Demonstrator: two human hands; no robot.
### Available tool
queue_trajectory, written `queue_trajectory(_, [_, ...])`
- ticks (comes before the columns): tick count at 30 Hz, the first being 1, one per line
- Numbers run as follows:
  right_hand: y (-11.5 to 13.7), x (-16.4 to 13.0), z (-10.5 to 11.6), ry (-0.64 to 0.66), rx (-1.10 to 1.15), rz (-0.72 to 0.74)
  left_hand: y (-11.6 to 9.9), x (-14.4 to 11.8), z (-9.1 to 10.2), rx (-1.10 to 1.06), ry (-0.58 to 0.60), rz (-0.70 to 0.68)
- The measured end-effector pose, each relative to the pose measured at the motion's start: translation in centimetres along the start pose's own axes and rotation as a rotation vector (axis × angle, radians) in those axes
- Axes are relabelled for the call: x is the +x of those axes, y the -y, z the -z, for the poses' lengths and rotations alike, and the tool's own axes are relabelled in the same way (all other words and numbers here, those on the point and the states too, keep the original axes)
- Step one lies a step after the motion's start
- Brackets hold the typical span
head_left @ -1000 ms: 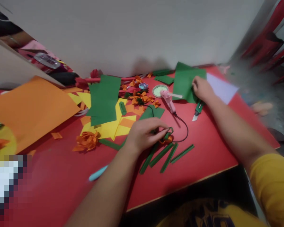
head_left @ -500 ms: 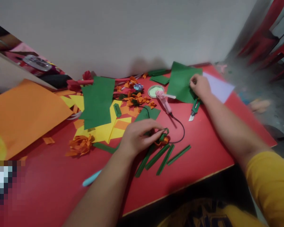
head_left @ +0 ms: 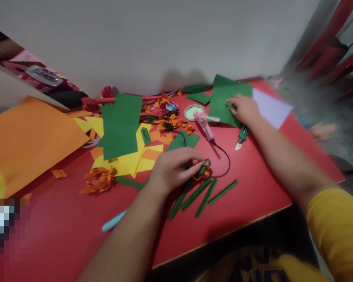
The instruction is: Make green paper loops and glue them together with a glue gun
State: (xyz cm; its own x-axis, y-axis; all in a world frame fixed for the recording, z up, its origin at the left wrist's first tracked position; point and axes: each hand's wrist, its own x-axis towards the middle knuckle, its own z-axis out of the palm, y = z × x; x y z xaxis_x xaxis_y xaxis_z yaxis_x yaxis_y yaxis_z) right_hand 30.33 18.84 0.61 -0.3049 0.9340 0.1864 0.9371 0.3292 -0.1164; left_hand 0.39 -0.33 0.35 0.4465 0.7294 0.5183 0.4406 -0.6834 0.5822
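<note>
Right of the pink plastic glue gun [head_left: 205, 128], the right hand [head_left: 245, 108] sits farther left over the green paper sheet [head_left: 218, 106], grip unclear, suggesting work centres there while the left hand [head_left: 173, 168], on the gun's near side, pinches an orange-and-green paper piece [head_left: 205, 171].

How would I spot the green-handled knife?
On the red tabletop, find the large green paper sheet beside the pale lavender sheet. The knife lies at its near edge, by the right hand. Unlike its neighbours, it shows a bare silver blade.

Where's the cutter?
Head view, right of centre: the cutter lies on the red table, just below the right hand, with the glue gun to its left.
</note>
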Motion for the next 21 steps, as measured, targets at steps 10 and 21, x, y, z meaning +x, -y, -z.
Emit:
queue_trajectory(10, [1.3, 0.4, -0.4, 0.015, -0.11, -0.031, 0.4, -0.3, -0.2, -0.023, -0.002, 0.0])
queue_trajectory(21, [-1.5, 0.8, -0.9, -0.142, 0.107, -0.127, 0.3, -0.2, -0.1, -0.029, -0.01, -0.006])
